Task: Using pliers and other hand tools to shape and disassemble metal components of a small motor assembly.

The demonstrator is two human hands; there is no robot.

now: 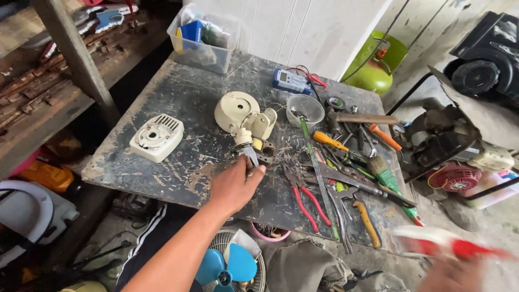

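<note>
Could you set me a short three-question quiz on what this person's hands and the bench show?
1. True or false: the left hand grips the shaft end of the cream fan motor assembly.
2. Which lies left of that assembly: A) the cream vented cover, B) the red-handled pliers, C) the green brush?
3. What does the right hand hold, and how clearly does it show?

Key
1. True: its fingers close on the metal end near the table's front.
2. A.
3. A red and white object, too motion-blurred to identify.
</note>
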